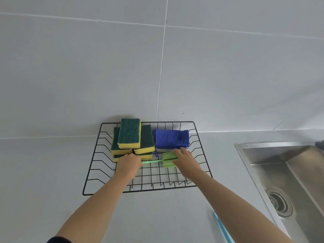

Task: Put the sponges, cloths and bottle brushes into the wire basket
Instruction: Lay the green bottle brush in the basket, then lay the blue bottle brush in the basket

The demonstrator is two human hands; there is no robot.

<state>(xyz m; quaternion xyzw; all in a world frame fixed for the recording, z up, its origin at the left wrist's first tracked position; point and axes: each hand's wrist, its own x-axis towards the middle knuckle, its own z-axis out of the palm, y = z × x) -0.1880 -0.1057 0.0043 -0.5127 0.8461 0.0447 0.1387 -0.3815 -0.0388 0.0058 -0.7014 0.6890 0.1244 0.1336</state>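
Head view: looking down on a grey counter with both bare forearms reaching forward into a black wire basket (98,137).
Green bottle brush (168,159): lying across the basket floor, foam head pointing right, thin handle running left; both hands are holding it.
Left hand (128,163): curling knuckles-up around the handle's left end, fingers together and closing on the handle; the fingertips themselves are hidden under the hand.
Right hand (186,159): lying palm-down over the right side of the foam head, fingers slightly spread and pressing on the foam, thumb sitting against its near edge.
Arms: both extending straight from the bottom of the frame, the left crossing the basket's near rim, the right crossing its near right corner; a dark sleeve (59,240) is showing at the left arm's lower edge.
Sponges (129,133): stacking in the basket's far left part, yellow with dark green scouring tops, the top one tilting against the far rim; the left hand is sitting just in front of the pile.
Blue cloth (171,139): lying folded in the far right part of the basket, just beside the sponges, its near edge touching the right hand's fingertips.
Light blue handle (223,228): lying on the counter outside the basket, near the right forearm; its head is not showing.
Steel sink (284,165): sitting to the right, well apart from the basket.
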